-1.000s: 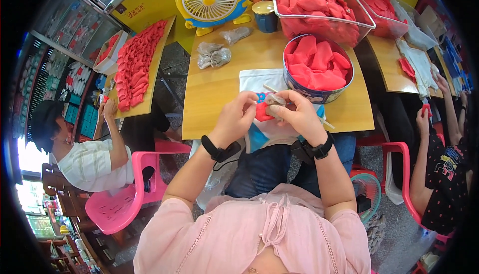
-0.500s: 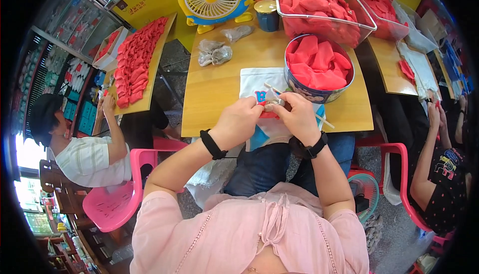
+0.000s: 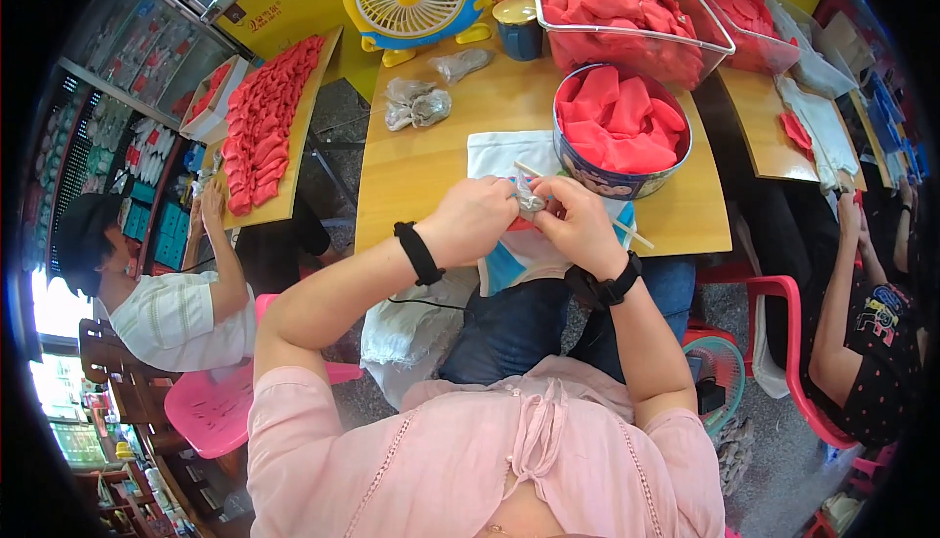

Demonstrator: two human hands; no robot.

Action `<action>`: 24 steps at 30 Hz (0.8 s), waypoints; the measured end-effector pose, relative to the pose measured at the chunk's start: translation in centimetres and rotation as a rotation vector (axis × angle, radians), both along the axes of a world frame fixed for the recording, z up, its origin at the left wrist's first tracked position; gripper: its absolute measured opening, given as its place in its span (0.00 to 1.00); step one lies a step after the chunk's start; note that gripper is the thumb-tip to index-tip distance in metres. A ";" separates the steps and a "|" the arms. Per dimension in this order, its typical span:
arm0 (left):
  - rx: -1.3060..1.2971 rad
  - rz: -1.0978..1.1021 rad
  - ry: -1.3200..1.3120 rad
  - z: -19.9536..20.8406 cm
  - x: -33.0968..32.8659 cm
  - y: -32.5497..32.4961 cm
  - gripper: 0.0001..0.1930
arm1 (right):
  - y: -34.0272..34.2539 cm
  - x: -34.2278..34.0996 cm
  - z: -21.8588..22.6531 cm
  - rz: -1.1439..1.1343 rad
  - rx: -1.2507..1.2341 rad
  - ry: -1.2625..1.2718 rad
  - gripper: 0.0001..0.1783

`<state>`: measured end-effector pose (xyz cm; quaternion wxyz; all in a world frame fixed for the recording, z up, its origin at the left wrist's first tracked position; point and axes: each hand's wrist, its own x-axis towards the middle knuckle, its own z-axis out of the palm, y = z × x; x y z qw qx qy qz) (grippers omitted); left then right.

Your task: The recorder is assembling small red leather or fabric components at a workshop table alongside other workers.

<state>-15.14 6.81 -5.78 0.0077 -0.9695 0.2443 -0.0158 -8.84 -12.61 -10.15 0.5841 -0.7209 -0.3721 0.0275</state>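
Note:
My left hand (image 3: 472, 217) and my right hand (image 3: 578, 225) meet over the near edge of the wooden table. Their fingertips pinch a small crumpled clear plastic bag (image 3: 530, 199); what it holds is too small to make out. A bit of red fabric (image 3: 519, 226) shows just below the fingers. Under my hands lies a white cloth (image 3: 494, 154) with blue printing, hanging over the table edge. A thin pale stick (image 3: 636, 234) rests across the cloth and passes behind my right hand. Right beside it, a round blue tin (image 3: 641, 186) is heaped with red fabric pieces (image 3: 619, 119).
Two crumpled plastic bags (image 3: 416, 105) lie at the back left of the table (image 3: 401, 200). A yellow fan (image 3: 409, 0), a blue cup (image 3: 519, 29) and a clear bin (image 3: 641, 27) of red fabric stand behind. People sit at tables on both sides.
My left hand has moved slightly up, its fingers closer over the plastic bag, and my left elbow has swung outward. The red fabric between the fingertips is less visible now.

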 end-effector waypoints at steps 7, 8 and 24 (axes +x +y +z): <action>-0.145 0.007 0.346 1.9 0.7 0.8 0.04 | 0.2 -0.2 -0.4 -0.026 -0.087 0.082 0.11; -0.219 -0.060 0.243 1.5 0.6 1.2 0.05 | 0.3 -0.3 -0.5 -0.033 -0.068 0.005 0.10; -0.471 -0.153 -0.346 -0.5 -1.2 0.9 0.09 | 0.3 -0.7 -0.3 0.128 0.124 0.338 0.13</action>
